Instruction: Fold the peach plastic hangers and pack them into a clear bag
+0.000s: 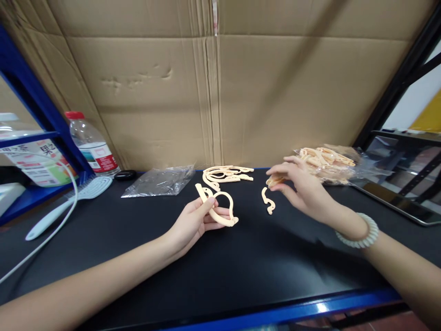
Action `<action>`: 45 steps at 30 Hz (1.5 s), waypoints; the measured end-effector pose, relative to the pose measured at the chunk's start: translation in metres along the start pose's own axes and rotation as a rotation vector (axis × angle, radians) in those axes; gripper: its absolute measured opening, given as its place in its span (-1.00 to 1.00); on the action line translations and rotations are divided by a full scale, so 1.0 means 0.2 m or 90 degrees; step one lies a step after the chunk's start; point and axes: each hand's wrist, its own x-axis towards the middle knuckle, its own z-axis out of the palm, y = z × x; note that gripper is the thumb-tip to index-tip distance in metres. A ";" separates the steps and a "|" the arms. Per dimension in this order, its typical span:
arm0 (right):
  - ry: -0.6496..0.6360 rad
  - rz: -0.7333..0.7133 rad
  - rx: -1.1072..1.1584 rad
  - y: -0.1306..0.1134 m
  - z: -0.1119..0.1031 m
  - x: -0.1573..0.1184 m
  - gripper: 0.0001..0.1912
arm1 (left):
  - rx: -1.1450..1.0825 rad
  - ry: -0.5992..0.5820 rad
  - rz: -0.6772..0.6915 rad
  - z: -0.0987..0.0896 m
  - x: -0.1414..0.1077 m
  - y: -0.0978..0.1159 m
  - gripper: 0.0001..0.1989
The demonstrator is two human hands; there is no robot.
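In my left hand is a cream plastic hanger part, curved into a loop and pinched between thumb and fingers. My right hand is closed around small cream plastic pieces, partly hidden by the fingers and held above the table. Just below it an S-shaped cream hook lies flat. Behind my left hand, several more cream hanger parts lie in a loose heap.
A clear bag of similar cream parts lies at back right, beside a dark tablet-like panel. An empty plastic bag, pale blue hairbrush, white cable and red-capped bottle stand left. Cardboard backs the black table.
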 end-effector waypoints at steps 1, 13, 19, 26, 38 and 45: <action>-0.033 -0.006 0.002 0.01 0.00 0.00 -0.85 | 0.001 -0.001 -0.001 0.00 0.00 0.00 -0.81; -0.333 0.062 0.080 0.02 0.09 -0.06 -0.78 | -0.001 -0.007 -0.015 0.01 0.00 0.01 -0.83; -0.395 0.166 0.085 0.12 0.04 -0.06 -0.90 | -0.006 -0.013 -0.017 0.01 0.00 0.02 -0.86; -0.349 0.159 0.079 0.16 0.06 -0.07 -0.89 | -0.003 -0.007 -0.018 0.01 0.00 0.02 -0.85; -0.316 0.045 0.056 -0.01 0.16 -0.05 -0.92 | 0.017 -0.002 -0.018 0.03 -0.01 0.02 -0.84; -0.196 0.030 0.113 -0.08 0.16 -0.06 -0.73 | 0.068 -0.044 0.020 0.02 -0.01 0.00 -0.73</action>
